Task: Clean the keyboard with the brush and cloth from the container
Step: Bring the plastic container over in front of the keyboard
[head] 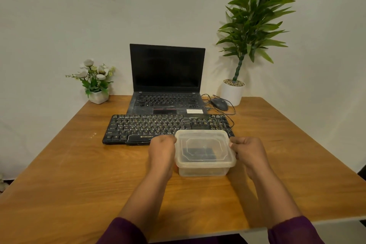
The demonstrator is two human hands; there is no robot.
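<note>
A clear plastic container (205, 152) with its lid on stands on the wooden table (79, 174), just in front of the black dusty keyboard (150, 128). Something dark shows through the lid; I cannot tell what it is. My left hand (161, 151) grips the container's left side with curled fingers. On the opposite side my right hand (247, 151) holds the right edge of the lid. The container covers part of the keyboard's lower right corner.
An open black laptop (167, 77) sits behind the keyboard. A wired mouse (219, 104) lies to its right, beside a tall plant in a white pot (231, 93). A small flower pot (98, 96) stands at the back left.
</note>
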